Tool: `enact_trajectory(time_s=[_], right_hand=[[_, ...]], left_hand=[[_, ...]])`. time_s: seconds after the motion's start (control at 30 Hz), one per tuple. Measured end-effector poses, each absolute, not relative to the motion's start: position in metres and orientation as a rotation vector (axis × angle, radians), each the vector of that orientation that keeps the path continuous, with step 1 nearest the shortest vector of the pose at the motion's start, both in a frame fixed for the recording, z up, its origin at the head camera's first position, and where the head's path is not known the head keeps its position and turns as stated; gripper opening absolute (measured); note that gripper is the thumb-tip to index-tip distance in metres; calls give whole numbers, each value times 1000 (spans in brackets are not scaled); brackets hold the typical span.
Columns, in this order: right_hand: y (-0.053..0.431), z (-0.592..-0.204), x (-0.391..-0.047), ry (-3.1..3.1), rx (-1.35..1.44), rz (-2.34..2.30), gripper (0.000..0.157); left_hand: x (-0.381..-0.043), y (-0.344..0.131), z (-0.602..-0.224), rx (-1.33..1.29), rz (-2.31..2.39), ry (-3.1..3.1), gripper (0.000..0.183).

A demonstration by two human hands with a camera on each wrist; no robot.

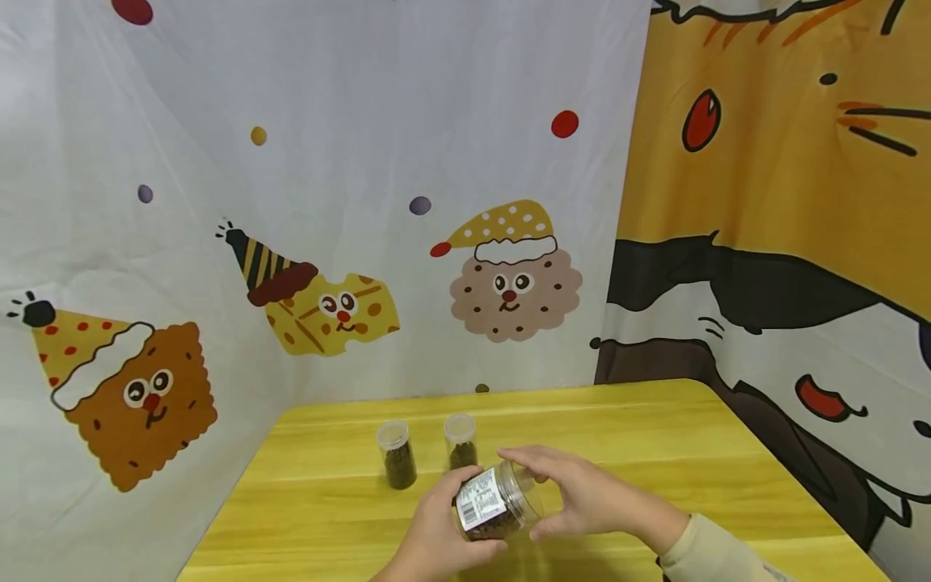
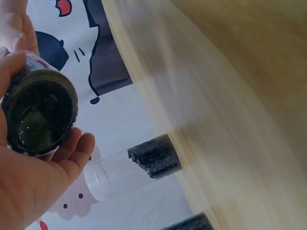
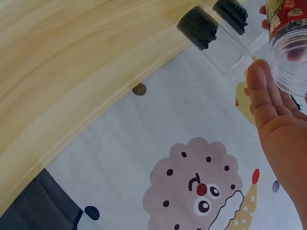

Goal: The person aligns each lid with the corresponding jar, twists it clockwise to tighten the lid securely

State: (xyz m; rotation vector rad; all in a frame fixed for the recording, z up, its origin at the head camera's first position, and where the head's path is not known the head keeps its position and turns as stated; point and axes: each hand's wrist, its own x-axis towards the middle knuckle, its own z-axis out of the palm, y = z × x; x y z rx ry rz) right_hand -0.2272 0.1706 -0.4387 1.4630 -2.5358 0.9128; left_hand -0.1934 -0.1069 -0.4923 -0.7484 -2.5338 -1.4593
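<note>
My left hand [image 1: 440, 521] grips a clear plastic jar [image 1: 483, 503] around its body, tilted over the table. A white barcode label faces the head camera, and dark contents lie inside. The left wrist view shows the jar's dark round base [image 2: 41, 117]; in the right wrist view a red printed label [image 3: 290, 17] shows beside the clear top end. At that end my right hand [image 1: 582, 493] spreads its fingers and thumb around the top. Its fingers look fairly straight in the right wrist view, beside the clear rim; whether they touch it is hard to tell.
Two clear cylindrical jars with pale tops, partly filled with dark pieces, stand upright behind my hands: a left one [image 1: 398, 457] and a right one [image 1: 461, 443]. They rest on a yellow wood-grain table [image 1: 320, 485]. A printed cartoon curtain [image 1: 349, 194] hangs behind it.
</note>
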Motion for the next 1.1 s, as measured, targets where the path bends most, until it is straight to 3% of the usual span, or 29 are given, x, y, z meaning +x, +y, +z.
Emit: enact_trajectory(time_s=[0.33,0.67,0.77,0.97,1.1], right_hand=[[172,-438,-231,-2549,1474,1050,88],[174,-444,-235,-2652,1410,1125,84],[173,-444,-235,-2664,1399,1086,92],[174,-440,-227,-2646,1329,897,124],[176,-437,-223,-2563,1353,825,123]], left_hand=[[-192,-104,-487,-727,-1510,-2561,91],[-190,-101,-490,-768,-1326,-2526,89],[-189,-102,-489,-765,-1342,-2528,90],[-192,-104,-487,-790,-1372,-2522,91],[-194,-104,-485,-790,-1452,-2513,90]])
